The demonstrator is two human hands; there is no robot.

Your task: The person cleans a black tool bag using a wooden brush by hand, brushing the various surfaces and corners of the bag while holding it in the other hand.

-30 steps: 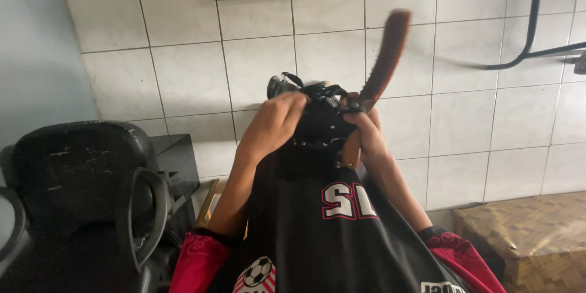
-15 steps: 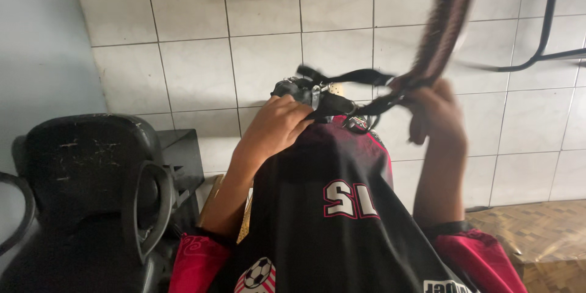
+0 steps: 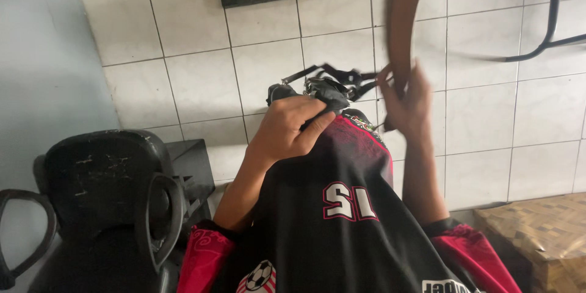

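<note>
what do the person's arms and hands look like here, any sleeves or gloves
Both the left hand and the right hand are bare, with no gloves, rings or watch showing. The forearms are uncovered. Short red sleeves with a faint pattern end near the elbows, part of a black jersey with white markings.

Open tiled floor (image 3: 201, 79) ahead of both hands; black chair (image 3: 104, 201) crowding left, woven box (image 3: 543, 238) blocking lower right.
</note>
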